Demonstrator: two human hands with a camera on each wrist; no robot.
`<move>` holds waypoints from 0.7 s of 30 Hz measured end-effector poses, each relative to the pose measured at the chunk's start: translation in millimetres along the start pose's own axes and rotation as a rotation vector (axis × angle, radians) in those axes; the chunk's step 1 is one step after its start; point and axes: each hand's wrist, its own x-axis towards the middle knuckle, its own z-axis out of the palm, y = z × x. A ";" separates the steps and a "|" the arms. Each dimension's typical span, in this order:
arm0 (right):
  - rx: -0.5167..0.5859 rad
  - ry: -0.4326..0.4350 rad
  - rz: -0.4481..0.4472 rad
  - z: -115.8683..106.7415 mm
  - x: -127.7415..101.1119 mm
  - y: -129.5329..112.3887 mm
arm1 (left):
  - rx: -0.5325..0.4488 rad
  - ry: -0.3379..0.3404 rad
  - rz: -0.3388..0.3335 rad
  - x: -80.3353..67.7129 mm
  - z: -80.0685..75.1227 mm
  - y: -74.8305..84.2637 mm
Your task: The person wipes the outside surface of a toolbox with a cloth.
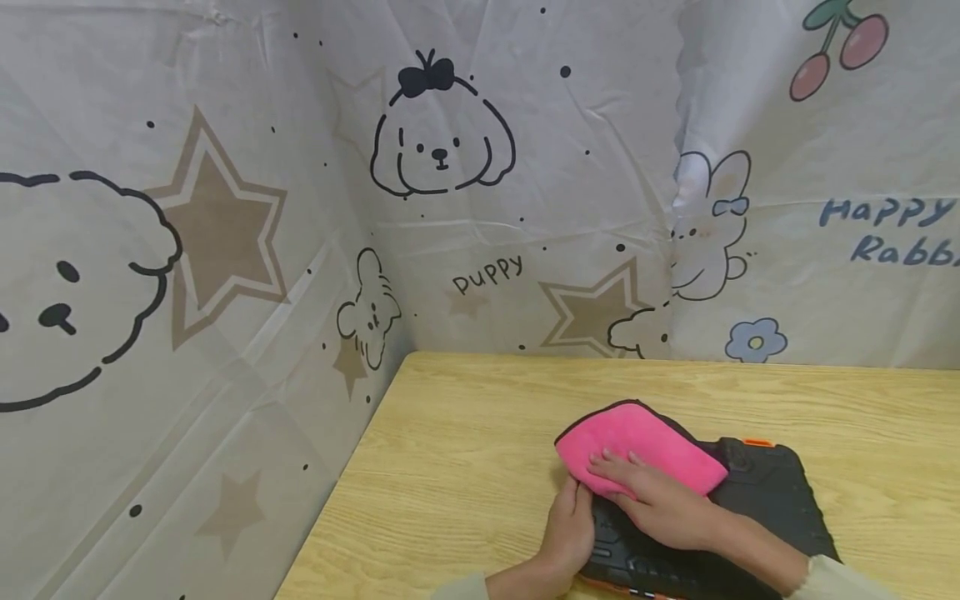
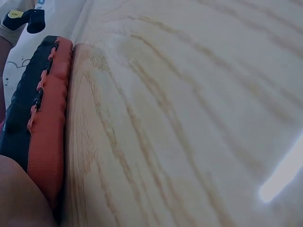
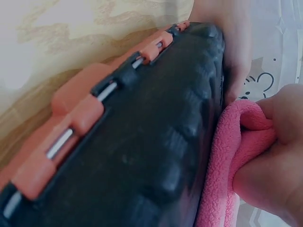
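Note:
A black hard case (image 1: 772, 492) with orange trim lies on the wooden table. Folded over its far left part is a pink cloth (image 1: 630, 433) with a dark edge. My right hand (image 1: 660, 500) holds the cloth against the lid, fingers spread across it; the right wrist view shows a fold of the pink cloth (image 3: 220, 156) bunched between thumb and fingers. At the case's left end, my left hand (image 1: 566, 529) grips the side, its thumb up near the cloth and its other fingers partly hidden. The orange rim (image 2: 52, 123) with its hinge pieces shows in the left wrist view.
Wooden tabletop (image 1: 435, 450) extends left of and behind the case. A printed curtain (image 1: 450, 225) with puppies and stars hangs behind the table and along its left edge. A wrist-worn black device (image 2: 35, 21) shows at the left wrist view's upper left.

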 end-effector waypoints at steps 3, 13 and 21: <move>0.032 -0.012 -0.011 -0.9 -1.4 -0.5 | 0.007 0.014 -0.004 -0.9 0.3 -0.4; 0.198 -0.071 0.020 -5.9 -12.6 2.6 | 0.027 0.054 -0.023 -2.7 1.8 -0.3; 0.282 -0.099 0.040 -10.3 -18.3 6.1 | -0.013 0.052 -0.064 -2.6 3.1 -0.3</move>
